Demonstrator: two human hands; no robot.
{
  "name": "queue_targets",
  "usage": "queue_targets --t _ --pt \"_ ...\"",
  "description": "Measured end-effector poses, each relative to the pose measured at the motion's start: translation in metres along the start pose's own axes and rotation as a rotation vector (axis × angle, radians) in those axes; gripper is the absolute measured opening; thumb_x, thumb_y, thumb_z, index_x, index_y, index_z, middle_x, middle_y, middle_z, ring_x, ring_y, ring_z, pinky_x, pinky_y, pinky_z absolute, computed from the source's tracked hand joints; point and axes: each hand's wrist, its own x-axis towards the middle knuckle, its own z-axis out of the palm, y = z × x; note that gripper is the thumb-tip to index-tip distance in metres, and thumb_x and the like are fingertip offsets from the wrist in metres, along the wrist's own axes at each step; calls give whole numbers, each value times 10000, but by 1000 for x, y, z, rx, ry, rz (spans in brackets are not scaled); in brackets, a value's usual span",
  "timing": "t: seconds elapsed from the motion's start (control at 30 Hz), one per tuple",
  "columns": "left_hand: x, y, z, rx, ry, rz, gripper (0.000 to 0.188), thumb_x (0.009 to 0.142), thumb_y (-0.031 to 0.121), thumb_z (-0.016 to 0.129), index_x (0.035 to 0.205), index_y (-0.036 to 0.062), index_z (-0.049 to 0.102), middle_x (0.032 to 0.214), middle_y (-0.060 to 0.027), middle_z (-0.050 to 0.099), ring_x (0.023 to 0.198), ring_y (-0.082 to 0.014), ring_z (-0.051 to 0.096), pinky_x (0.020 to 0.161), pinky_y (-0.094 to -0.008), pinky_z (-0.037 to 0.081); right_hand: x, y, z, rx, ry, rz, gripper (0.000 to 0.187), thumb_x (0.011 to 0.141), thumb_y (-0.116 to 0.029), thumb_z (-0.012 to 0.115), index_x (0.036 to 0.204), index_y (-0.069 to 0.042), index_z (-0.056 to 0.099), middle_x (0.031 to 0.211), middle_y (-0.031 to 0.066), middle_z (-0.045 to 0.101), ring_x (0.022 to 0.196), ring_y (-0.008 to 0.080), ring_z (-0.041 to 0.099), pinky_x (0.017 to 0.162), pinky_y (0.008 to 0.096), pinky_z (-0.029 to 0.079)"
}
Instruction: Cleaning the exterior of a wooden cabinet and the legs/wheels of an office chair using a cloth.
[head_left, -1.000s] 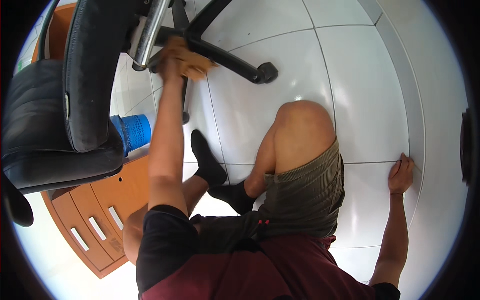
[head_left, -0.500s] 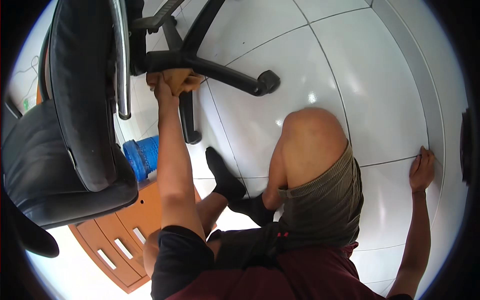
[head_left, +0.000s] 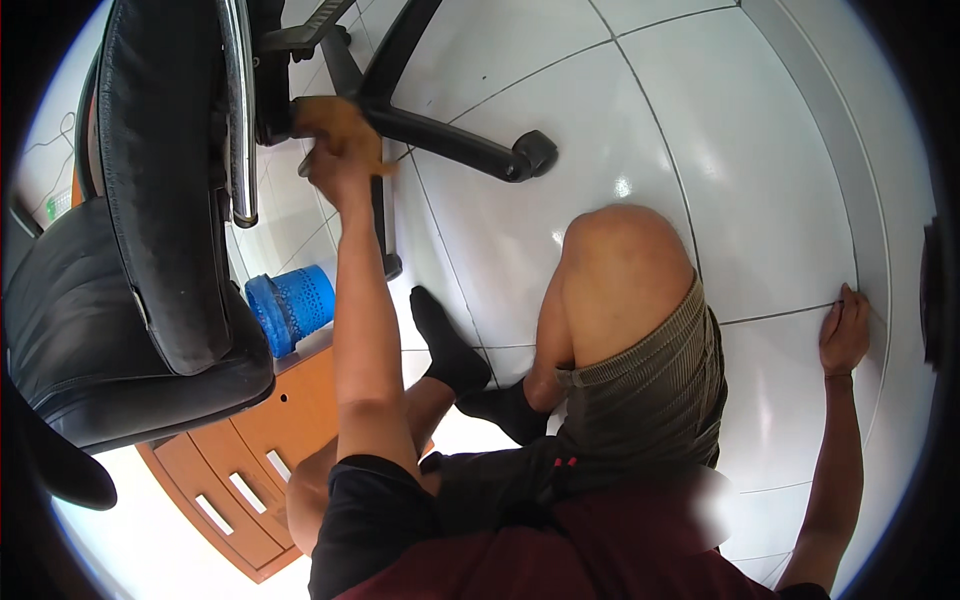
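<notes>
My left hand [head_left: 343, 175] is closed on a brown cloth [head_left: 337, 122], somewhat blurred by motion. It presses the cloth against the hub of a black office chair's star base [head_left: 440, 138], where the legs meet the column. The chair is tipped over, with its black padded seat or backrest [head_left: 165, 190] to the left of my arm. Far to the right, my right hand [head_left: 846, 335] holds nothing. Its fingers lie stretched out on the floor beside the foot of the wall.
A blue perforated bin [head_left: 300, 300] stands left of my forearm. Below it is an orange-brown drawer cabinet [head_left: 290, 410] with pale handles. White glossy tiles [head_left: 540, 90] make up the floor, and a grey wall base [head_left: 870, 240] runs along the right. A chair caster [head_left: 537, 152] sticks out ahead.
My left hand has swung slightly right, and the cloth has moved from below the chair's hub up onto it. My right hand stays in place.
</notes>
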Motion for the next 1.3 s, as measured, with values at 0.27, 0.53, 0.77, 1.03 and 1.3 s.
queue_targets --t 0.27,0.53,0.77,1.03,1.3 --pt "14 59 -3 243 120 615 458 737 182 618 1182 160 511 1155 -69 521 1122 -278 455 896 -405 398 -1 -2 -5 -18 9 -13 286 875 -152 450 1136 -57 520 1051 140 509 871 309 561 698 376 479" --pt "69 54 44 531 -173 635 362 753 252 620 1097 167 544 1157 -60 521 1137 -264 440 940 -469 305 4 -11 -11 -5 36 -36 288 865 -145 454 1130 -53 520 1031 143 511 833 312 565 674 376 482" --pt "21 50 51 481 -3 681 366 766 270 605 1105 145 548 1168 -69 513 1136 -279 433 930 -476 304 4 -10 -11 -14 34 -42 290 863 -145 451 1129 -47 516 1020 146 510 830 311 563 668 377 481" --pt "14 83 54 762 -386 436 375 797 322 577 1128 147 571 1187 -65 506 1144 -268 421 905 -487 319 7 -14 -13 -5 44 -53 294 865 -151 450 1132 -43 509 1021 150 506 853 323 554 682 390 474" --pt "-12 106 27 629 -634 519 253 788 291 554 980 164 660 1029 -70 596 1069 -254 498 872 -454 353 7 -14 -11 12 7 -32 293 875 -161 432 1132 -39 502 1034 152 497 869 339 546 709 400 468"
